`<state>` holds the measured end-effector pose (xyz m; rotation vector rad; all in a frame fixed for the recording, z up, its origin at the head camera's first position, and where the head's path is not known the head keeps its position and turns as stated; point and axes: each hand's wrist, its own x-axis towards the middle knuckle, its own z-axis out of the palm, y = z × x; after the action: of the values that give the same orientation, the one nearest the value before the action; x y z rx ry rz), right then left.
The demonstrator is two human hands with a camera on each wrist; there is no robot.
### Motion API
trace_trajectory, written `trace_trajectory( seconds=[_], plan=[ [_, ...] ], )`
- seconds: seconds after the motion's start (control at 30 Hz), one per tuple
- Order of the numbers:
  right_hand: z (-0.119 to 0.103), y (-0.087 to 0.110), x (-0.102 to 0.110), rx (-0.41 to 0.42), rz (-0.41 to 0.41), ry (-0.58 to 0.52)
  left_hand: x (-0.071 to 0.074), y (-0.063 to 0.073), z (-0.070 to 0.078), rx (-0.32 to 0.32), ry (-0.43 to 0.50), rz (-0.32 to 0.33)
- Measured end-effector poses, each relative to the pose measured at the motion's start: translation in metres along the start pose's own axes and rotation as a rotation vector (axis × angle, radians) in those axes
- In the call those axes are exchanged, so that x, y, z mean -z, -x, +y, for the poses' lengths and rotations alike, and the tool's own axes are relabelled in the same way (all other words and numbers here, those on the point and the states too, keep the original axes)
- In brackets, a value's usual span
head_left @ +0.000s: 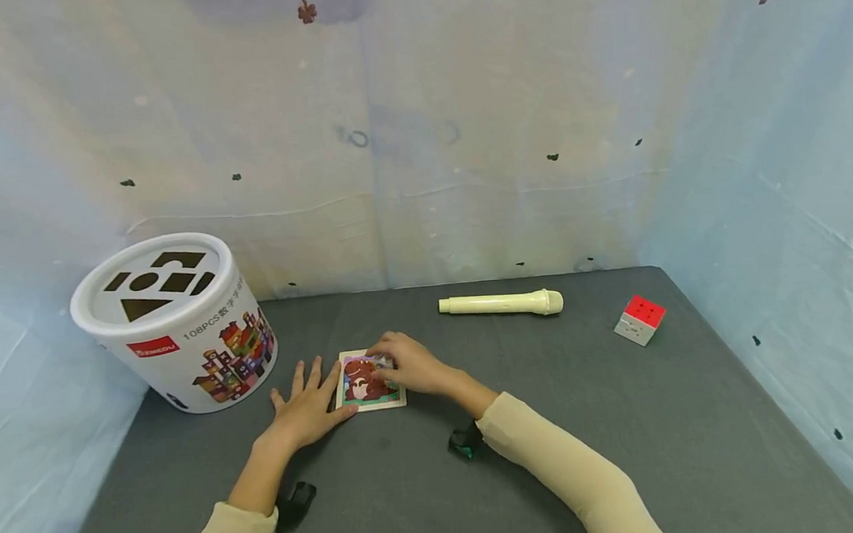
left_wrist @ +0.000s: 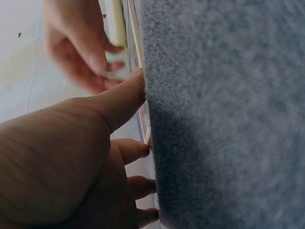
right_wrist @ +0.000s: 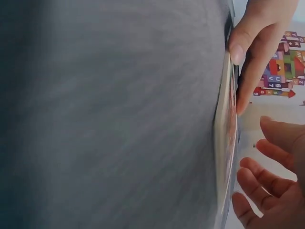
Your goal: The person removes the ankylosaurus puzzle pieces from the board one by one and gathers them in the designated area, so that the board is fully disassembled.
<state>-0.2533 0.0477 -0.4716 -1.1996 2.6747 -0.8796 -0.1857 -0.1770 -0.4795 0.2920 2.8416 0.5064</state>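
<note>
A small picture board [head_left: 364,384] with a cream rim and a brown animal drawing lies flat on the dark table. My left hand [head_left: 305,413] rests on the table with fingers spread, its thumb and index finger touching the board's left side. Over the board's upper right is my right hand [head_left: 416,368], fingers loosely bent. The right wrist view shows the board's pale edge [right_wrist: 220,143], with the right hand's fingers [right_wrist: 257,186] parted and raised just off it. Nothing is plainly visible between them.
A large white bucket [head_left: 172,350] with shaped holes in its lid stands at the left. A pale yellow toy microphone [head_left: 499,303] lies toward the back of the grey table [head_left: 523,367]. On the right sits a red and white cube [head_left: 640,320]. Patterned cloth hangs around.
</note>
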Motion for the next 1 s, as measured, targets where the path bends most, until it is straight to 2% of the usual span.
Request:
trace_trajectory(
  seconds=[0.13, 0.27, 0.47, 0.83, 1.0],
  plan=[
    [-0.007, -0.024, -0.01, -0.066, -0.033, 0.067, 0.0, -0.001, -0.001, 0.005, 0.008, -0.009],
    [-0.008, -0.035, -0.015, -0.132, -0.043, 0.105, 0.002, -0.001, 0.002, 0.001, 0.013, -0.012],
    [-0.01, -0.04, -0.019, -0.189, -0.036, 0.099, 0.002, 0.0, 0.002, 0.006, 0.01, -0.017],
    [-0.01, -0.042, -0.025, -0.239, -0.027, 0.02, 0.0, -0.002, -0.004, 0.015, 0.013, -0.033],
    [-0.01, -0.044, -0.028, -0.266, -0.032, 0.027, -0.003, -0.002, -0.005, 0.024, 0.013, -0.025]
  ],
)
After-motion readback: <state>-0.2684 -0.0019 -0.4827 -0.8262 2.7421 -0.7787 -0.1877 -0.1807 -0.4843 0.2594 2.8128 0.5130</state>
